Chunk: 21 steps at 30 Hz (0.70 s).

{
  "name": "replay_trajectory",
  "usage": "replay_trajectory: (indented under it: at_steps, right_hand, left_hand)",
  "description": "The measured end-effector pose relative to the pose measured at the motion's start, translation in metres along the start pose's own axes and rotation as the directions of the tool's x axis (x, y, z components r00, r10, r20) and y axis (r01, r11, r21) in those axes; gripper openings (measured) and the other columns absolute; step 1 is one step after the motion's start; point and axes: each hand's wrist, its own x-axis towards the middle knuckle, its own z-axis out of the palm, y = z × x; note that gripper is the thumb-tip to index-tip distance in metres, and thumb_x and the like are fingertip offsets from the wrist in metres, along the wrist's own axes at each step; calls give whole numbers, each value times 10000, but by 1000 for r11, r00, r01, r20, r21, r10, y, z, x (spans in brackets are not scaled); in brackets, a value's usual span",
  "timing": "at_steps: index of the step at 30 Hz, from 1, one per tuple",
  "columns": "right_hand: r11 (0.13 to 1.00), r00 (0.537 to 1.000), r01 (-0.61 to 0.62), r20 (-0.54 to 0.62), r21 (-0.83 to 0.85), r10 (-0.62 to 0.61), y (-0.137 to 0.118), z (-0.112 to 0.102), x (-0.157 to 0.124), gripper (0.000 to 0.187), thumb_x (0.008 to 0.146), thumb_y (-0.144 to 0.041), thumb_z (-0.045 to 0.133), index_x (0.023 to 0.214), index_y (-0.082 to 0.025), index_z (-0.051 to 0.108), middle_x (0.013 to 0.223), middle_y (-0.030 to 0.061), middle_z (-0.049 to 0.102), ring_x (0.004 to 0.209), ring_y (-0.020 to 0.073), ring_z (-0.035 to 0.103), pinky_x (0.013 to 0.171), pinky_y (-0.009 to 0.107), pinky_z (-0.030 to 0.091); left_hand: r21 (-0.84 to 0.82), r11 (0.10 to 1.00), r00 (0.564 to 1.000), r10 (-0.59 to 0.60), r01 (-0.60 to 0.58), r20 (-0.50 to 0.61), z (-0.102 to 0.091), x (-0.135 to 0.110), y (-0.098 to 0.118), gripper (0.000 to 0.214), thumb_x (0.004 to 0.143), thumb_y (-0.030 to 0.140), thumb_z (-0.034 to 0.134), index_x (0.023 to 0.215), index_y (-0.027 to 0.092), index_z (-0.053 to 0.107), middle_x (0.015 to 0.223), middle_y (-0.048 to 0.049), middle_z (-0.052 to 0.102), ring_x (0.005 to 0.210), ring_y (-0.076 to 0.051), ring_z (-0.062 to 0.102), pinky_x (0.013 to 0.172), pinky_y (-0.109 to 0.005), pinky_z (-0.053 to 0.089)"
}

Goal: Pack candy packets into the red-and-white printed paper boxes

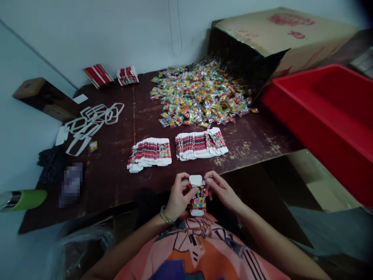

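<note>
A small printed cardboard box (198,203), red with colourful pictures and white end flaps, is held upright in front of my shirt. My left hand (178,197) grips it from the left, thumb across its front and fingers behind. At its upper right edge, by the top flap, the bent fingers of my right hand (222,190) pinch the side. Just beyond my hands, two rows of flat folded boxes lie on the dark table: a left row (151,151) and a right row (198,144). Behind these spreads a large heap of small wrapped candies (201,93).
A big cardboard carton (285,31) lies open toward the heap. The red bin (314,112) juts in at right. Leftward are white paper bands (87,124), a green bottle (29,199), a blurred item (71,184) and a brown box (46,97). Banded bundles (127,76) stand by the wall.
</note>
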Motion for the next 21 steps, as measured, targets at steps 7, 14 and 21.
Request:
replay_trajectory:
  at_steps: [7, 14, 21]
  right_hand:
    - [881, 918, -382, 226, 279, 326, 10, -11, 1, 291, 706, -296, 771, 866, -156, 572, 660, -47, 561, 470, 30, 472, 437, 133, 420]
    - [974, 962, -138, 209, -179, 175, -4, -3, 7, 296, 767, -413, 699, 856, -132, 681, 764, 13, 615, 564, 82, 526, 529, 209, 472]
    - [845, 980, 188, 152, -501, -128, -16, 21, -7, 463, 938, -443, 454, 671, -147, 689, 774, 52, 596, 727, 145, 552, 674, 262, 458]
  left_hand:
    - [232, 972, 988, 11, -48, 155, -3, -13, -3, 264, 793, 323, 650, 977, 197, 510, 774, -4, 653, 696, -143, 607, 658, -230, 435]
    - [14, 995, 993, -96, 95, 74, 3, -12, -2, 156, 796, 292, 597, 899, 176, 601, 784, -15, 635, 733, -149, 576, 695, -247, 420]
    - [-501, 683, 847, -434, 531, 306, 7, -9, -5, 599, 633, 142, 568, 1226, 189, 498, 849, -25, 643, 776, -158, 596, 740, -280, 434]
